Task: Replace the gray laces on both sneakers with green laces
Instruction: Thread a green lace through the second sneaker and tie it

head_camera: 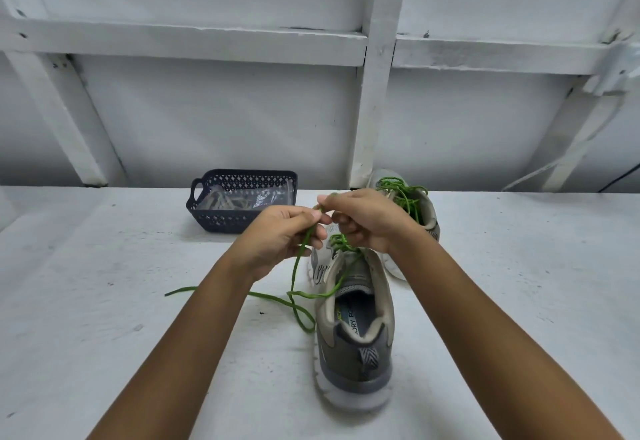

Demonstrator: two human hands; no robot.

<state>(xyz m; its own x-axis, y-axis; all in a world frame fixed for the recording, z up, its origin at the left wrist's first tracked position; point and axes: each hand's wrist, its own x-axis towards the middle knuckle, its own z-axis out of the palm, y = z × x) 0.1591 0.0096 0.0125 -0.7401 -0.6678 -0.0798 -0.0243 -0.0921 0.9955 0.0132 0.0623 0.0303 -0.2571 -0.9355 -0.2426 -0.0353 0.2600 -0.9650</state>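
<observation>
Both hands meet over the near sneaker's (356, 335) throat, at 12 o'clock of its heel; the left hand (280, 235) and right hand (367, 221) each pinch the thin, round green lace (294, 295); its slack drops toward 6 o'clock and loops on the speckled white table (104, 301), one end trailing to 9 o'clock; the shoe is gray mesh on thick pale foam; the second sneaker (426, 211), green-laced, sits at 2 o'clock of the hands; a dark perforated basket (211, 221) at 10 o'clock holds flat gray laces (221, 201).
</observation>
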